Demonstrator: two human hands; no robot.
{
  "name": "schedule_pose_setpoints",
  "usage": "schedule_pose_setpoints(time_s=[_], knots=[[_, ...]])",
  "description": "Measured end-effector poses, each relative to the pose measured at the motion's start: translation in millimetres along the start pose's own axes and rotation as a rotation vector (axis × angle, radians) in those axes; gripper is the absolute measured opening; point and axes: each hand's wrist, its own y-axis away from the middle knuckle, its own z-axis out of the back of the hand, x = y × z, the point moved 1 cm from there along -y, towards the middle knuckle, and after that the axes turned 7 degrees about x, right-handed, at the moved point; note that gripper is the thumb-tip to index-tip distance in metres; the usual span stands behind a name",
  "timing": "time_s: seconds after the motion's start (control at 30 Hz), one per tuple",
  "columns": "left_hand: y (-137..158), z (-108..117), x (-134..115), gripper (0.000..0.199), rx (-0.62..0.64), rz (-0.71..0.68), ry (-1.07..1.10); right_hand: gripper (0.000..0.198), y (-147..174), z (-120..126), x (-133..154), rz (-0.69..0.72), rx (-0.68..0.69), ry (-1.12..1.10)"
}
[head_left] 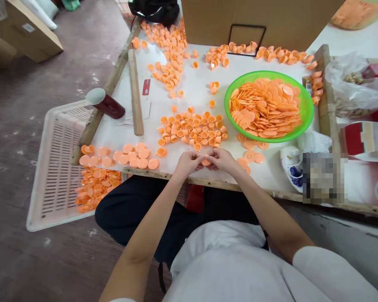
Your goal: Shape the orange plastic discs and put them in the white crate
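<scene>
Pinching a small, rounded orange piece [206, 161], your left fingers [195, 156] and right fingers [213, 159] partly cover its edges; its underside is hidden.

Looks forward and pretty steeply down from one head-worn cam, past the wearer's forearms [151, 224], fairly close over the counter [193, 86], with left hand [188, 162] and right hand [222, 159] mid-frame, floor [85, 58] off left.

fingers [196, 158] partly hide an orange piece [206, 161]; the big carton [214, 16] is cropped.
</scene>
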Motion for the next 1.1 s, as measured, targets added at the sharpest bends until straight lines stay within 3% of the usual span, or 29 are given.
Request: schedule_pose_setpoints(time_s=[0.3, 0.53, 0.7, 0.8, 0.93, 1.03, 1.1], knots=[[-8, 2, -10, 0.033, -0.012, 0.093, -0.087, 0.028, -17, 0, 4, -0.113, 0.024, 0.036], [-4, -1, 2, 0.028, -0.016, 0.013, -0.093, 0.024, 2, -2, -5, 0.081, -0.014, 0.272], [-3, -4, 0, 0.022, -0.057, -0.03, -0.113, 0.026, 6, -11, -1, 0.066, -0.25, 0.578], [-1, -7, -4, 0.019, -0.068, -0.038, -0.164, 0.022, 12, -17, 11, 0.032, -0.261, 0.621], [7, -11, -6, 0.019, -0.089, -0.053, -0.244, 0.015, 34, -23, 26, 0.089, -0.202, 0.525], [20, 6, 0, 0.016, -0.191, -0.072, -0.396, 0.017, 56, -17, 27, 0.176, -0.217, 0.425], [33, 30, 7, 0.01, -0.364, -0.082, -0.533, 0.019, 71, -3, 22, 0.225, -0.299, 0.439]])
